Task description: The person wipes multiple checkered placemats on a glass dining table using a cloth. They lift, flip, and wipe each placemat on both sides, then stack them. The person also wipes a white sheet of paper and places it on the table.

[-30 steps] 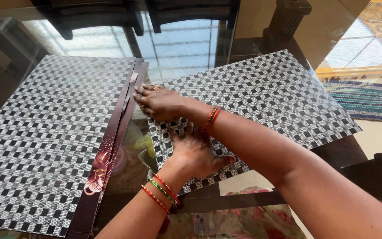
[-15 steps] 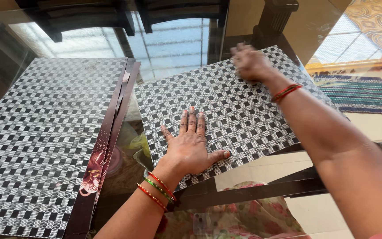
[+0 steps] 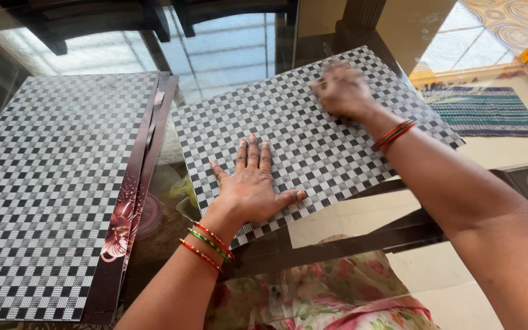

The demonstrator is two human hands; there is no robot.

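Note:
A black-and-white checkered placemat (image 3: 331, 143) lies tilted on a glass table (image 3: 227, 52). My left hand (image 3: 250, 186) presses flat on the mat's near edge, fingers spread, with red and green bangles at the wrist. My right hand (image 3: 341, 91) rests on the mat's far part, blurred, fingers loosely curled with nothing seen in them, red bangles on that wrist. A second checkered placemat (image 3: 50, 183) lies to the left, not touched by either hand.
A dark brown strip with a flower print (image 3: 131, 208) runs between the two mats. Dark chairs (image 3: 93, 18) stand behind the table. A striped rug (image 3: 484, 110) lies on the floor at the right. Floral fabric (image 3: 313, 293) shows under the glass near me.
My right hand swept from the mat's left side to its far right, then back a little toward the middle. My left hand stayed pressed on the near edge.

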